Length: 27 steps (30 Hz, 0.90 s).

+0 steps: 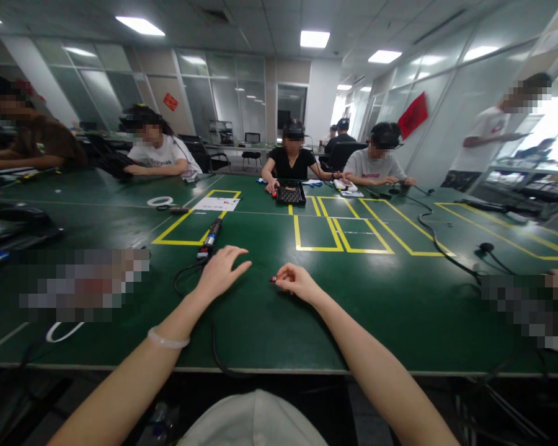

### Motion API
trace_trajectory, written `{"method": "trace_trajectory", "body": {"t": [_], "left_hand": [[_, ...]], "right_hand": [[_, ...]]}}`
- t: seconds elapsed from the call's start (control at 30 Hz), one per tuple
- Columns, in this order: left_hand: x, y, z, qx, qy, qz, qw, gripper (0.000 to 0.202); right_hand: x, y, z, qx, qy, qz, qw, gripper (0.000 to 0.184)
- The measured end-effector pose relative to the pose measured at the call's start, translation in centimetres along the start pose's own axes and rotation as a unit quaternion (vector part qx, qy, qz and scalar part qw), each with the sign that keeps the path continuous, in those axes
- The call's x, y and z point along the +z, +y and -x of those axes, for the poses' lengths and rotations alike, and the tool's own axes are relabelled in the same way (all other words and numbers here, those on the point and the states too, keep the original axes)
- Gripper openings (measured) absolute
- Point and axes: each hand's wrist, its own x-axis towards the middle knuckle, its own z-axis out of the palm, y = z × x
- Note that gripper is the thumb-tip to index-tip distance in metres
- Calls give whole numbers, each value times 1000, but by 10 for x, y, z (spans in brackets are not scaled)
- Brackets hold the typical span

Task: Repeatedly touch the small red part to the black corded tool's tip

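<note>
My right hand point(300, 284) pinches a small red and dark piece point(273, 279) just above the green table point(260, 328). The piece is too small to name. To its left, my left hand point(222, 271) hangs over the table with the thumb and fingers apart and nothing in them. Right behind my left hand lies a black cylindrical tool point(211, 235) with a blue band, which looks like an electric screwdriver. A black cord point(181, 279) curves beside it, partly hidden by my left hand.
Yellow tape outlines point(318, 250) mark the tabletop, and a white paper sheet point(216, 204) lies at the far left. Across from me a person handles things by a black tray point(291, 193). A black cable point(439, 244) crosses the right side; a white ring point(160, 201) lies left.
</note>
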Motion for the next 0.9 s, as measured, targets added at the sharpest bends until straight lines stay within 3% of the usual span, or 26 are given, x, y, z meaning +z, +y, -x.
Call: {"method": "trace_trajectory", "body": {"t": [0.1,0.2,0.3,0.57,0.7,0.9], "left_hand": [[-15,-48,1,-170,42,-137,975,57],[-19,-85,6,-266,-48,-163,949,63],[-11,-95,8,-266,-138,-149,942,66],[17,-55,-1,-141,-113,-142,973,58],[23,-24,11,-117,-116,-130,978,54],[22,29,36,-58,-131,-102,984,47]], "right_hand": [[-1,2,-1,-7,4,8,1000,25],[0,4,-2,-14,4,3,1000,25],[0,5,-3,-20,14,7,1000,25],[-4,12,-7,-42,45,14,998,24],[-5,17,-8,-50,39,13,998,25],[-5,14,-6,-11,12,7,1000,26]]}}
